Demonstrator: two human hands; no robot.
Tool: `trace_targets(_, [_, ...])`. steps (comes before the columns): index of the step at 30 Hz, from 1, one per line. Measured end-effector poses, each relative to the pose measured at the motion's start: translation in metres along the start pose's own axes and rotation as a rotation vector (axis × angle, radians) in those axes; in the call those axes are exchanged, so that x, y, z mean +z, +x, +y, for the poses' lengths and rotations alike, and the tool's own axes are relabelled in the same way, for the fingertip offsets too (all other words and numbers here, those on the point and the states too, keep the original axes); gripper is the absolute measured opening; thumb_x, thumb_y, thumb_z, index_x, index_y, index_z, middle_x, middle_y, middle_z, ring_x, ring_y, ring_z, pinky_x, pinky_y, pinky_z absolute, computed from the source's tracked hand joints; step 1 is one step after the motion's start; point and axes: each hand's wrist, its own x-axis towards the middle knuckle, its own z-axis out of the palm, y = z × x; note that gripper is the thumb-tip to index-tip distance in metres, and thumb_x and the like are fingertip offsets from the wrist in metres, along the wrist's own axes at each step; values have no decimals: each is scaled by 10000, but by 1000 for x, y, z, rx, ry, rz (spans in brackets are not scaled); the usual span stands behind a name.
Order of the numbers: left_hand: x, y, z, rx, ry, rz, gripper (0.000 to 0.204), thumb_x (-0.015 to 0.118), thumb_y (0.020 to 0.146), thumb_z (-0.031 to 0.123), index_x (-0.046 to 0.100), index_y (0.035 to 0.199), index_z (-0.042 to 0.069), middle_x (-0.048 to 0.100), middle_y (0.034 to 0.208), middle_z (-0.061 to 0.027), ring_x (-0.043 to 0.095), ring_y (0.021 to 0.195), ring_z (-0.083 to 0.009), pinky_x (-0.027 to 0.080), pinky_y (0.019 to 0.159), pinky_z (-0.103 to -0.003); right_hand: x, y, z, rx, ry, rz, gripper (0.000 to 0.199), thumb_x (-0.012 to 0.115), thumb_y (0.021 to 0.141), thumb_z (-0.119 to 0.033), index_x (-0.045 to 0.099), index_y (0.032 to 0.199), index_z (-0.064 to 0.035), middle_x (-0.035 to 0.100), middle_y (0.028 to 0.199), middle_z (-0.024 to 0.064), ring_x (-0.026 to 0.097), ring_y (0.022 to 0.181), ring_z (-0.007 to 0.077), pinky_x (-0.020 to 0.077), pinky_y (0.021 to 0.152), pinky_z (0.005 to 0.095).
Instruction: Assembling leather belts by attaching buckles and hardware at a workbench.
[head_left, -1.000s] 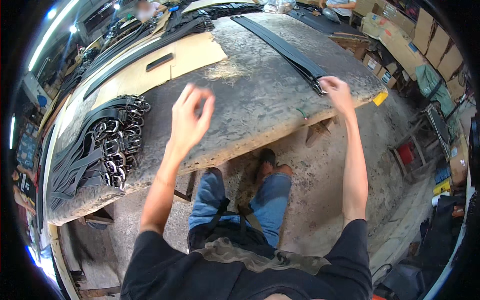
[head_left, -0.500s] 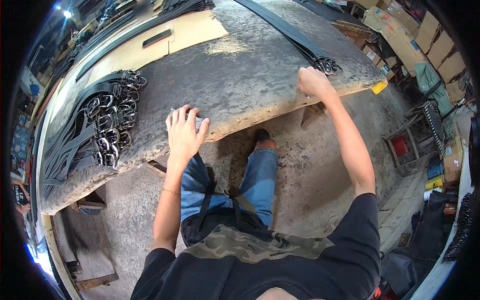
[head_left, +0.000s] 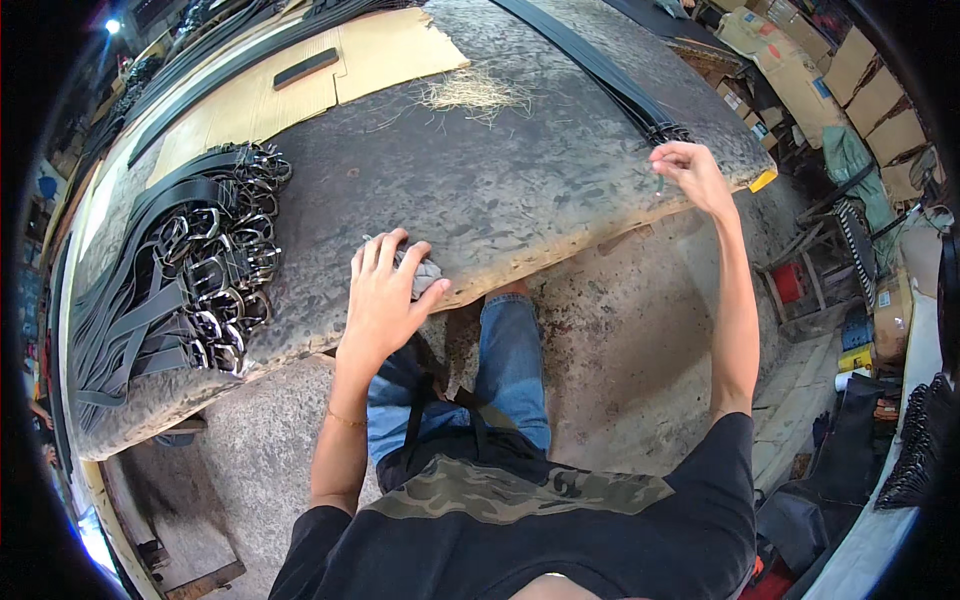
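My left hand [head_left: 383,293] is at the table's near edge, its fingers curved over a crumpled grey cloth [head_left: 426,277] that shows between thumb and forefinger. Farther right, my right hand [head_left: 694,175] is raised over the table edge in a pinch. From its fingertips sticks a small dark greenish thing [head_left: 659,184], too small to name. Just beyond that hand lie dark belts [head_left: 600,70] side by side, their buckle ends toward me. A large heap of black belts [head_left: 150,290] with metal buckles [head_left: 215,270] covers the table's left part.
The worn dark table [head_left: 400,170] has a rough near edge. On it are cardboard sheets [head_left: 400,50], a black block [head_left: 305,68] and a pile of straw-like strands [head_left: 480,93]. Cardboard boxes [head_left: 870,90] and a wooden stool frame [head_left: 800,290] stand right.
My right hand has moved right and a little toward me, from a closed fist to a raised pinch. My left hand has shifted slightly right with the grey cloth under it.
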Motion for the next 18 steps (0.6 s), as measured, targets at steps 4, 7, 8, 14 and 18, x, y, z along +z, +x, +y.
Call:
trace_targets(4, [3,0,-4,6,-30,3,468,712,836,360,627,1181,56,535,1286,-195,473,1231,-392,354,1058,-512,10,-4,10,45,97,105,124,708,889,-55,698,1002,-4,680,833,-6,591,784,64,474,726,252])
trace_targets(7, [5,-1,-5,-13,-54,-3,461,701,841,363,623,1180,60,522,1303,-194,459,1248,-403,342,1069,-518,16,-4,8,78,141,133,161,704,906,-69,713,1049,5,684,863,-9,582,776,64,476,719,236])
trace_targets(8, [5,-2,-6,-12,-53,5,467,701,842,372,625,1179,58,522,1304,-194,459,1249,-402,341,1069,-519,18,-3,5,111,118,143,168,702,915,-77,722,1057,12,680,870,-12,579,781,64,476,725,233])
trace_targets(14, [5,-2,-9,-8,-91,7,496,702,846,406,625,1179,46,524,1298,-210,460,1251,-397,338,1070,-522,25,-4,-10,171,231,231,275,746,871,-75,728,1128,21,724,939,35,644,859,102,499,791,239])
trace_targets(18, [7,-1,-12,9,-124,-10,496,691,861,400,613,1199,45,521,1307,-207,445,1275,-413,317,1092,-546,30,-16,0,210,143,303,265,742,882,-86,729,1127,14,724,948,38,639,841,101,500,773,248])
